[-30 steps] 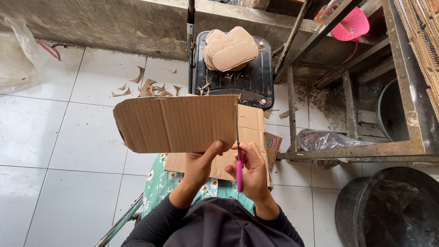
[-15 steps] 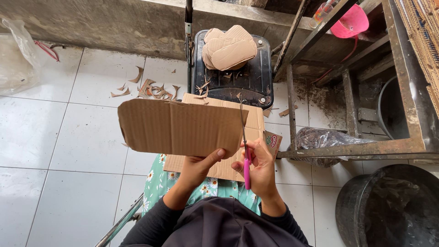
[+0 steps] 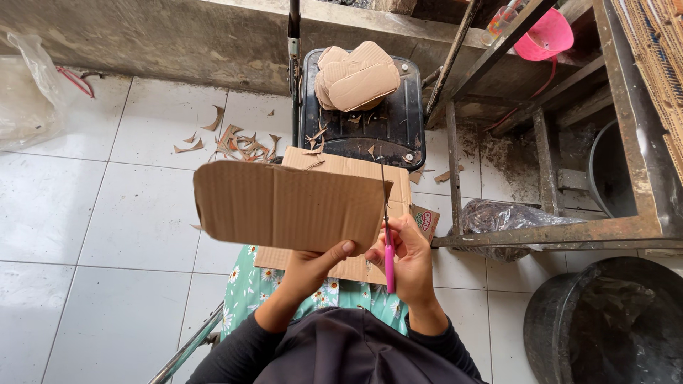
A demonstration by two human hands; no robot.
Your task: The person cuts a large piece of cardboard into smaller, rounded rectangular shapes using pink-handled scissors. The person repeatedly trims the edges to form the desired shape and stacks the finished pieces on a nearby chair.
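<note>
Cardboard first: a long rectangular sheet of brown corrugated cardboard [image 3: 288, 205] is held up in the air above the lap, tilted slightly down to the right, and it hides much of a second flat brown cardboard sheet [image 3: 370, 213] lying across the knees. Beyond them sits a black metal tray [image 3: 388, 124] carrying a stack of rounded cardboard cut-outs [image 3: 357, 75], with curled cardboard offcuts [image 3: 238, 142] strewn over the white tiled floor [image 3: 92, 227]. Left hand [image 3: 311, 269] pinches the raised sheet at its lower right corner, thumb pressed on the front face. Right hand [image 3: 407, 257] is curled around the pink-handled scissors [image 3: 388, 235], blades pointing up along the sheet's right edge; whether the blades are parted, I cannot tell.
</note>
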